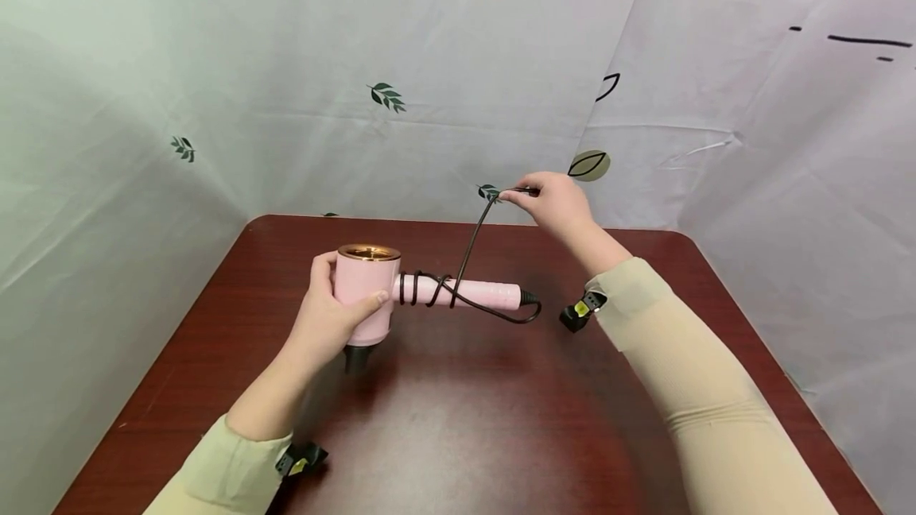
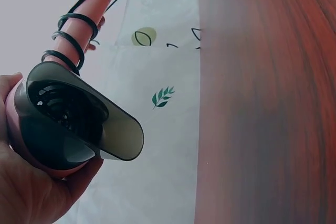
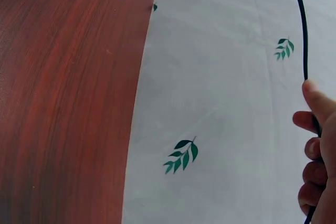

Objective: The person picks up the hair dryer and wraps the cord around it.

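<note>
A pink hair dryer (image 1: pixel 363 300) with a copper-coloured rim is held above the table by my left hand (image 1: pixel 325 316), thumb across the front and fingers round the back of its body. Its dark nozzle (image 2: pixel 65 121) points downward, and the handle (image 1: pixel 487 293) extends to the right. A black cord (image 1: pixel 468 249) winds several times round the handle, then rises to my right hand (image 1: pixel 561 205). That hand pinches the cord between thumb and fingers, higher than the dryer. In the right wrist view the cord (image 3: pixel 303 30) runs through the curled fingers.
Beneath both hands lies a dark red wooden table (image 1: pixel 444 435). Pale fabric walls (image 1: pixel 458 38) with leaf prints surround its back and sides. Small black devices with yellow marks sit at the left cuff (image 1: pixel 300 461) and right cuff (image 1: pixel 583 308).
</note>
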{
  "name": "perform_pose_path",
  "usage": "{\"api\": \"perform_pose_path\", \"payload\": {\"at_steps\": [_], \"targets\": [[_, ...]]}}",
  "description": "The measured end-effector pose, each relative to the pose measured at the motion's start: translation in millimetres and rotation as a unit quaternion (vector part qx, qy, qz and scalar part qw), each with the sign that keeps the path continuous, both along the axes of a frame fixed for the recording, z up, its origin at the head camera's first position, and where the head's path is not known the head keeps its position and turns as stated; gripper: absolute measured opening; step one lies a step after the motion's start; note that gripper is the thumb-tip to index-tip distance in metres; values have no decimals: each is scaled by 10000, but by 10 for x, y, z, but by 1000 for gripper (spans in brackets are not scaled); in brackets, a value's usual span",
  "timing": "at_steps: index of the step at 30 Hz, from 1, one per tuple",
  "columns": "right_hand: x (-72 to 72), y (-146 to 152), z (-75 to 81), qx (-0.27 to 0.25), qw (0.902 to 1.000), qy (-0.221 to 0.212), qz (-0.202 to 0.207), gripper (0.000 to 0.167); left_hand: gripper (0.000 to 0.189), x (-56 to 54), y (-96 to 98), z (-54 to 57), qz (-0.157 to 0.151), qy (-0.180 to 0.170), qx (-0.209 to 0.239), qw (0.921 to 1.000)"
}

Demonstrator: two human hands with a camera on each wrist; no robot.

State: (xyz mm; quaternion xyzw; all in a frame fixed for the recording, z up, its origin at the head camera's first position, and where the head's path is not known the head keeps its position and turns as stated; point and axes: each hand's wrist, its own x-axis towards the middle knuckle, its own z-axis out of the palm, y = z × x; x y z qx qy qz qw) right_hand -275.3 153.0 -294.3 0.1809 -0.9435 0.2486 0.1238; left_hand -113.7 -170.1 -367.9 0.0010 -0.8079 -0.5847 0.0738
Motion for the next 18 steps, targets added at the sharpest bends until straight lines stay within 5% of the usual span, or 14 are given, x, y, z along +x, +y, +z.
{"api": "perform_pose_path", "payload": {"at_steps": [7, 18], "targets": [[-32, 5, -100, 138, 9970, -756, 48, 33, 77, -27, 58, -8, -2, 23, 399, 9992], [16, -47, -356, 901, 9923, -840, 151, 32, 78, -35, 135, 54, 134, 37, 969, 9952]]}}
